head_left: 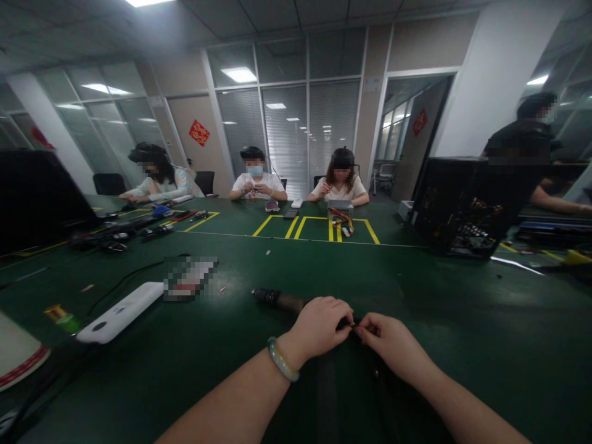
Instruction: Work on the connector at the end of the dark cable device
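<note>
My left hand (pixel 320 327), with a green bangle (pixel 282 359) on the wrist, is closed in a pinch above the green table. Close on its right, my right hand (pixel 393 345) is pinched too, and the fingertips of both nearly meet. Between them shows a tiny brass-coloured glint on something dark, too small and hidden to name. Behind my left hand lies a dark electric screwdriver (pixel 280 300), its bit end pointing left and its other end covered by the hand. Dark strip-like shapes, hard to make out, lie below my hands.
On the left are a white power strip (pixel 123 313), a green-and-yellow screwdriver (pixel 63 319) and a white container (pixel 18 354). Black cables (pixel 108 239) lie farther back. A black computer case (pixel 456 206) stands at the right. Several people sit or stand around the table.
</note>
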The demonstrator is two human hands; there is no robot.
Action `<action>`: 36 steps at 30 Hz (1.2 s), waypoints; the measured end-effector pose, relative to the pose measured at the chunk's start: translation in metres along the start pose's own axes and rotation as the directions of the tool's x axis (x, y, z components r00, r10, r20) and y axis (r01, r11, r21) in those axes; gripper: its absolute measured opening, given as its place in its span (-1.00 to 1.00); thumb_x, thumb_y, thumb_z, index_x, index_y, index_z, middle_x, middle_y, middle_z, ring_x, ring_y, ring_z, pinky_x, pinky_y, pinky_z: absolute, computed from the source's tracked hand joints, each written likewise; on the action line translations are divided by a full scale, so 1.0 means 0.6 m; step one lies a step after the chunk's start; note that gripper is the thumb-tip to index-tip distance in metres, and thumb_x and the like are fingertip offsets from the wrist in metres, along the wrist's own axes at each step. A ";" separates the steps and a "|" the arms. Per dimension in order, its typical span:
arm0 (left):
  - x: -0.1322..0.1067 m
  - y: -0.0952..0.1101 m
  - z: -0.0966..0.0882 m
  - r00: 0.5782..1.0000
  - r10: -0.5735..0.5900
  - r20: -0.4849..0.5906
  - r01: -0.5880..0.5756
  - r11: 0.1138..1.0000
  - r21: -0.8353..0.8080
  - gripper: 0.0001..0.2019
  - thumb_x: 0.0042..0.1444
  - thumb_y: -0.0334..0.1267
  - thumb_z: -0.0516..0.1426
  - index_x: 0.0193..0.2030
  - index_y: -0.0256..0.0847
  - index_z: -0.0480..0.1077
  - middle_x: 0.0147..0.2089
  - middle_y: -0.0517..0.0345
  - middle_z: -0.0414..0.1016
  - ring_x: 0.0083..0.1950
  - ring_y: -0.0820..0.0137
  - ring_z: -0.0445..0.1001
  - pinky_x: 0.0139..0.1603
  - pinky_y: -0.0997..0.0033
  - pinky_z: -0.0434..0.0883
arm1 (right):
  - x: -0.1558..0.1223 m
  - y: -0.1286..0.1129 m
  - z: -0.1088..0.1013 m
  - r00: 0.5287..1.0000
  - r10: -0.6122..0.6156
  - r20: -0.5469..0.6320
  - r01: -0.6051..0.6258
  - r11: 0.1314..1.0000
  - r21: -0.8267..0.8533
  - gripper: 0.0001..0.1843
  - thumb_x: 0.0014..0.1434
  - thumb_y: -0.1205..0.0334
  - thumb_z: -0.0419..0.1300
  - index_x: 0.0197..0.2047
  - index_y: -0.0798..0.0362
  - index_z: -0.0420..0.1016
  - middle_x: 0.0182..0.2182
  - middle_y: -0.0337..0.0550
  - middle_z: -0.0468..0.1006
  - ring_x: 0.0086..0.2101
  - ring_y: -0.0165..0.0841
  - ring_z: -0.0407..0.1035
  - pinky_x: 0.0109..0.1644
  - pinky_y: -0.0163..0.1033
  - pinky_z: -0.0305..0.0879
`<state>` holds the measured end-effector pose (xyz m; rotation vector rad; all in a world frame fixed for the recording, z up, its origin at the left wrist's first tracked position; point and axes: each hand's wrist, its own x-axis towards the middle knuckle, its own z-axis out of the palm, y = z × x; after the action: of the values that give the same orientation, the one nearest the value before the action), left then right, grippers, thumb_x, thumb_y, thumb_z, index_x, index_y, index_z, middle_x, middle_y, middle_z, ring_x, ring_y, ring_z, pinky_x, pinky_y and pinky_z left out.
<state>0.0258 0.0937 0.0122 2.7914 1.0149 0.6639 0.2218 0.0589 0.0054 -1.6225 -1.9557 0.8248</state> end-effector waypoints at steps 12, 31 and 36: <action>0.000 0.002 -0.002 1.000 -0.017 -0.004 0.017 1.000 0.004 -0.88 0.13 -0.29 0.19 -0.19 -0.15 0.36 -0.14 0.20 0.47 -0.06 0.31 0.41 -0.01 0.31 0.31 | 0.002 0.001 0.001 1.000 0.011 0.020 -0.011 1.000 0.025 -0.78 0.23 0.13 0.11 -0.34 0.01 0.53 -0.44 -0.24 0.58 -0.43 -0.35 0.43 -0.43 -0.35 0.14; 0.000 0.001 -0.001 1.000 -0.006 0.014 0.006 1.000 0.026 -0.87 0.14 -0.24 0.19 -0.18 -0.15 0.36 -0.17 0.18 0.46 -0.09 0.30 0.41 -0.05 0.30 0.31 | 0.000 -0.004 -0.002 1.000 -0.004 -0.009 0.004 1.000 0.001 -0.79 0.22 0.14 0.12 -0.37 0.01 0.51 -0.47 -0.25 0.57 -0.44 -0.35 0.42 -0.43 -0.35 0.13; 0.000 0.002 0.000 1.000 -0.021 -0.009 0.021 1.000 0.008 -0.84 0.14 -0.24 0.21 -0.17 -0.15 0.35 -0.15 0.18 0.46 -0.07 0.31 0.41 -0.01 0.30 0.31 | -0.002 -0.007 -0.002 1.000 0.015 0.009 -0.015 1.000 0.014 -0.78 0.22 0.14 0.11 -0.37 0.01 0.52 -0.45 -0.24 0.57 -0.43 -0.34 0.42 -0.45 -0.35 0.12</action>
<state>0.0262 0.0926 0.0127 2.7836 1.0491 0.6716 0.2198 0.0574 0.0090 -1.6300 -1.9412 0.8510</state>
